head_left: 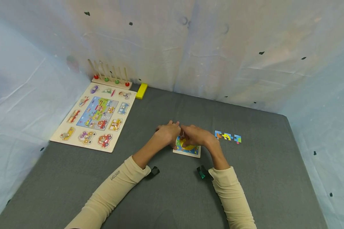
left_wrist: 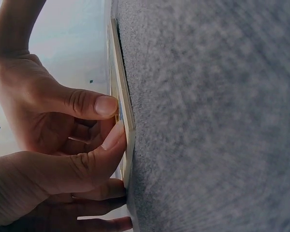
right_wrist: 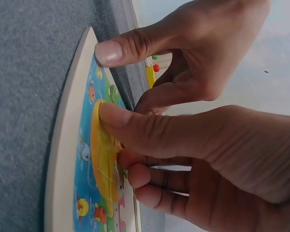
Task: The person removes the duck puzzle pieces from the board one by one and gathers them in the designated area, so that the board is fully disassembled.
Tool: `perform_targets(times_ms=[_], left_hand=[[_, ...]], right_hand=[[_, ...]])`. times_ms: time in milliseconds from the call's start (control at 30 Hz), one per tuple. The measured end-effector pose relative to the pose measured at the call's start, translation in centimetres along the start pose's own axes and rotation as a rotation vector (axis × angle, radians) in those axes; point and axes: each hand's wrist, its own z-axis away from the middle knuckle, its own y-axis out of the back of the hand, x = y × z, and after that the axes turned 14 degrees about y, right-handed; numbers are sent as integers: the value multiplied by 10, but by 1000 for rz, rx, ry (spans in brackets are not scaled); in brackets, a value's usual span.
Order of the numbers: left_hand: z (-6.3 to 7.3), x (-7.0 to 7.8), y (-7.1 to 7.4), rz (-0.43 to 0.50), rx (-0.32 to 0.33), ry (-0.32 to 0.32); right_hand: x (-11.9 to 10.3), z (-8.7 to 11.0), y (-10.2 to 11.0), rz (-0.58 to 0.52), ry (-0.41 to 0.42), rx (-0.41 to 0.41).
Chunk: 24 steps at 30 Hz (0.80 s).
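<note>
A small wooden jigsaw board [head_left: 186,154], printed with a blue water scene, lies flat on the table between both hands. My left hand [head_left: 167,132] holds its left side; in the right wrist view the left thumb [right_wrist: 110,52] rests on a corner and the fingers bend toward the far edge. Over the board's middle, my right hand [head_left: 195,135] has its thumb [right_wrist: 117,115] and bent fingertips on a yellow puzzle piece [right_wrist: 100,150]. The hands partly cover the picture. To their right, three loose jigsaw pieces [head_left: 227,136] lie in a row.
At the left lies a large wooden peg puzzle [head_left: 118,125] with vehicle pieces. Behind it stand a wooden rack of pegs [head_left: 111,82] with red and green beads and a yellow block [head_left: 141,91]. Pale sheeting [head_left: 172,41] walls in the grey table [head_left: 166,197].
</note>
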Motion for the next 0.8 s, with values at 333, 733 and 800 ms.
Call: perform_targets(times_ms=[333,733,800], left_hand=[[1,0,1,-7,3,-10],[4,-2,2,5,8,-22],[4,-1,2,-5,9,-16]], right_hand=[[0,0,0,11,7,-10],[6,0,1,-17,133,73],[7,4,5,-36,154,92]])
